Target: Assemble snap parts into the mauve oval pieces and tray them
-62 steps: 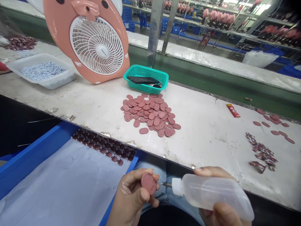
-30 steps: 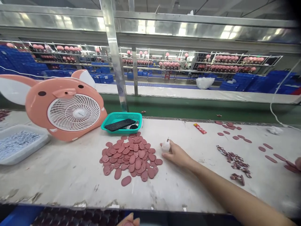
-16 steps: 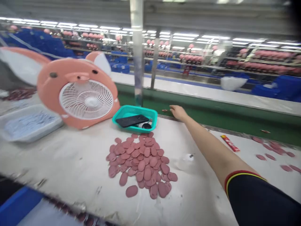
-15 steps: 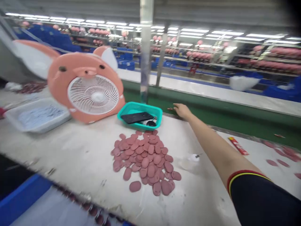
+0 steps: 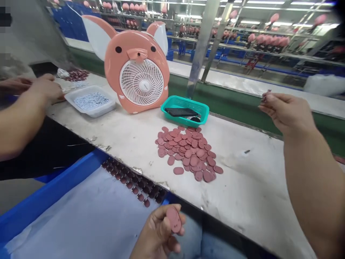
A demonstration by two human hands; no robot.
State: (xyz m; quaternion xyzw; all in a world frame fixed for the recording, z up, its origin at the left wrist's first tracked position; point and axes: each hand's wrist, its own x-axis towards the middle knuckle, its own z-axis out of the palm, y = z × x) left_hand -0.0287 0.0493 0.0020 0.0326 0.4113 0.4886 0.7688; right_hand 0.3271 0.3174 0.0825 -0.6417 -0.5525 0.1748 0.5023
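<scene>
My left hand, low in the view beyond the table's front edge, has its fingers closed round a pink oval piece with small dark holes. At the right, my right hand is raised over the far edge of the table, pinching a small dark reddish part too small to make out well. A loose pile of pink oval pieces lies on the white table between the hands, just in front of a green basket that holds a black phone.
Behind the pile stands a pig-shaped fan. A white tray of small pieces is left of it, near another person's hands. A blue bin with paper and rows of parts is below the table edge.
My right hand has come up from the green strip behind the table with a small part in its fingers. My left hand has come into view with an oval piece. The view has shifted.
</scene>
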